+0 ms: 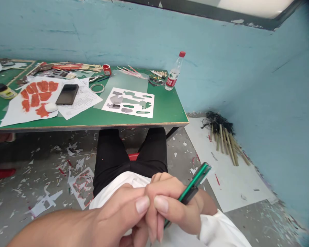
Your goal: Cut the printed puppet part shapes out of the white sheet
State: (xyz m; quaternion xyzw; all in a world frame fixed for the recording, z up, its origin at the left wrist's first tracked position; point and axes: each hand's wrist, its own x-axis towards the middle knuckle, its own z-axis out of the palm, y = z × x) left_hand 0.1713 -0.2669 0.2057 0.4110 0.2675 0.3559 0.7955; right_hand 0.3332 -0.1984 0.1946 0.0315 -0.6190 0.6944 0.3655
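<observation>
Close in front of my white shirt, my two hands meet over my lap. A green pen (199,175) with a dark clip slants up to the right out of my right hand (177,202), whose fingers are closed round it. The pen's lower end shows just below those fingers. My left hand (128,212) is closed too, its thumb and fingers pressed against the right fingertips. Whatever lies between the left fingers is hidden. Beyond the hands, on the green table (167,109), lies a white sheet with cut-out shapes (147,109).
The table also holds a phone (67,94), an orange-painted paper (11,115), a tape roll (97,88), a red paint jar (106,70) and a water bottle (173,77). Paper scraps (47,202) litter the floor. Bamboo sticks (229,144) lie by the right wall.
</observation>
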